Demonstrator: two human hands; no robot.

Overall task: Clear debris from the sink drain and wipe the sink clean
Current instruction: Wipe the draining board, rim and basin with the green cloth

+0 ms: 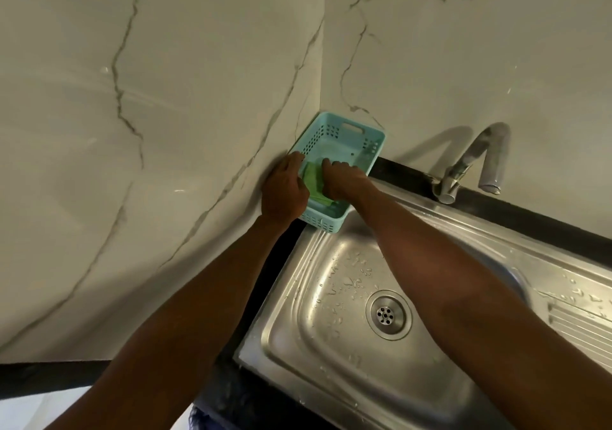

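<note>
A stainless steel sink [298, 323] lies below me, wet with droplets. Its round drain [385, 315] shows bare metal holes. At the back left corner, a light blue plastic basket [347, 135] stands on the sink's rim against the marble wall. My left hand [284, 191] grips the basket's left edge, its fingers over the rim. My right hand [344, 181] reaches into the basket, fingers curled down onto a green sponge [313, 181] that lies between both hands. The sponge's lower part is partly hidden by my hands.
A chrome faucet [477, 161] rises at the back right, its spout over the sink's rear ledge. A ribbed drainboard [583, 327] extends to the right. A dark counter strip [530, 217] runs behind the sink. Marble walls [165, 98] close in the corner.
</note>
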